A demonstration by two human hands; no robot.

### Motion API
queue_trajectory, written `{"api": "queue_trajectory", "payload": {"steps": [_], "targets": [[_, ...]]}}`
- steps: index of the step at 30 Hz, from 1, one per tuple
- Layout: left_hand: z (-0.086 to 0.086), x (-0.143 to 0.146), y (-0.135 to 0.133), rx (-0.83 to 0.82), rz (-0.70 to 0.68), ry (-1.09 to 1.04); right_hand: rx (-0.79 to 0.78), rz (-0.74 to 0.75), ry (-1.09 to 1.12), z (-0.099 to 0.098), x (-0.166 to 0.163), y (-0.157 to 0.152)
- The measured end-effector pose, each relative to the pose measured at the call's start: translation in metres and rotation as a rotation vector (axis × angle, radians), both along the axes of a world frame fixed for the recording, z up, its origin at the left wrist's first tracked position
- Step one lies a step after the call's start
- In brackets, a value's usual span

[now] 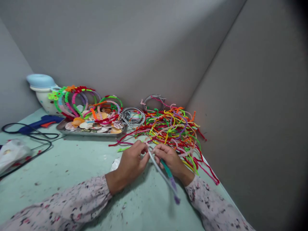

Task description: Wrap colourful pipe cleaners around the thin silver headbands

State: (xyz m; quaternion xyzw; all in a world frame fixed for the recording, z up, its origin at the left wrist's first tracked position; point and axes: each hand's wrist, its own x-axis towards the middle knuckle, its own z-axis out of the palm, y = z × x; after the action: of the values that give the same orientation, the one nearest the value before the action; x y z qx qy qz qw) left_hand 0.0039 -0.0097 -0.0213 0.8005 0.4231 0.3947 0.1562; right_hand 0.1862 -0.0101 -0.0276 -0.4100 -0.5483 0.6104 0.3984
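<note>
Between my two hands is a grey wire hoop (158,166), seen nearly edge-on and hanging toward me. Part of it is wrapped in teal and purple pipe cleaner (167,170), with a purple tuft at the low end. My left hand (134,159) pinches the hoop's upper end, where a bit of pale pink shows at the fingertips. Closed around the wrapped side near the top is my right hand (170,159). The fingertips of both hands nearly meet, and the exact spot they grip is partly hidden.
Loose pipe cleaners (168,125) are heaped behind and right of my hands. Coiled grey wire (132,116) lies beside a metal tray (90,133) of shells and colourful hoops (78,89). At left are a blue glue gun (39,124), its black cord and a blue-lidded container (44,93).
</note>
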Motion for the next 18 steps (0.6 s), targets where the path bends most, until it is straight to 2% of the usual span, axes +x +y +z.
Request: {"api": "queue_trajectory", "payload": {"steps": [4,7,13,18], "targets": [[0.0,0.002,-0.002,-0.093,-0.053,-0.102,0.095,-0.119,-0.067,-0.003,-0.013,-0.006],[-0.002,0.003,0.0,-0.101,-0.037,-0.137,0.153,-0.158,-0.102,-0.004,-0.016,-0.008],[-0.005,0.003,0.004,-0.107,-0.041,-0.217,0.297,-0.186,-0.161,-0.003,-0.017,-0.009],[-0.006,0.002,0.005,-0.125,-0.062,-0.223,0.306,-0.178,-0.184,-0.001,-0.018,-0.009]]}}
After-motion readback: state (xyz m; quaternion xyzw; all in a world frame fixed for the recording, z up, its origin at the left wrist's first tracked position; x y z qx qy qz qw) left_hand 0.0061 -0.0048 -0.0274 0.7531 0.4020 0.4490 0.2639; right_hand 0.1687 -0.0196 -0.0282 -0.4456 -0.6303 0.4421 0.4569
